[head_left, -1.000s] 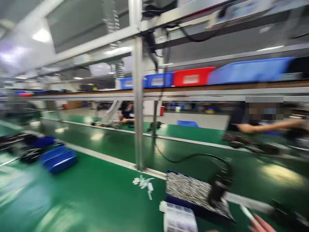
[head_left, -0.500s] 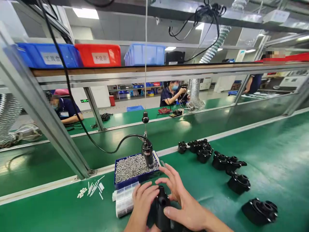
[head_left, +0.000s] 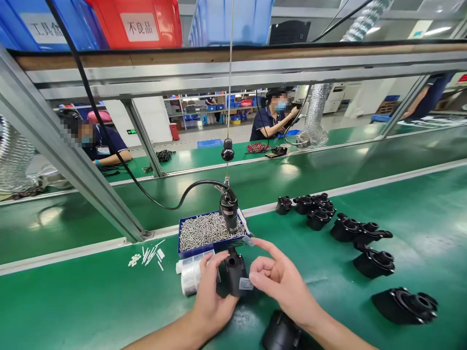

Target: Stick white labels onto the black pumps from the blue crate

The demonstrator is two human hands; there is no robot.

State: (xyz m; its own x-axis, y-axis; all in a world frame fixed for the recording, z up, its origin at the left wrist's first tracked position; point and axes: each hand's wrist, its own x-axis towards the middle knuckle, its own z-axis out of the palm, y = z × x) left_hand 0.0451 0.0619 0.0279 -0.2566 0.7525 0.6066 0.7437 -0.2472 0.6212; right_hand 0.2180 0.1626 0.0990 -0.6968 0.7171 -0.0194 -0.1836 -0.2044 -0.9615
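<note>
My left hand (head_left: 211,291) is wrapped round a small black plastic part (head_left: 234,274) with a round opening on top, holding it above the green bench. My right hand (head_left: 280,279) sits just right of the part, fingers curled, thumb and a finger pressing a small pale label (head_left: 246,284) on the part's side; the index finger points up-left. Just behind hangs an electric screwdriver (head_left: 229,214) on a cord over a blue tray of screws (head_left: 204,231). Another black part (head_left: 280,333) lies below my right wrist.
Several black parts (head_left: 350,231) lie in a row to the right. A clear compartment box (head_left: 189,274) and white bits (head_left: 148,256) lie left of my hands. Beyond the metal frame (head_left: 73,160), other people work at a second green bench (head_left: 219,160). Coloured bins (head_left: 146,22) sit overhead.
The view swung from a blurred look left onto the bench. My hands raised the black part slightly, and my right hand went from spread fingers to a curled pinch at its side.
</note>
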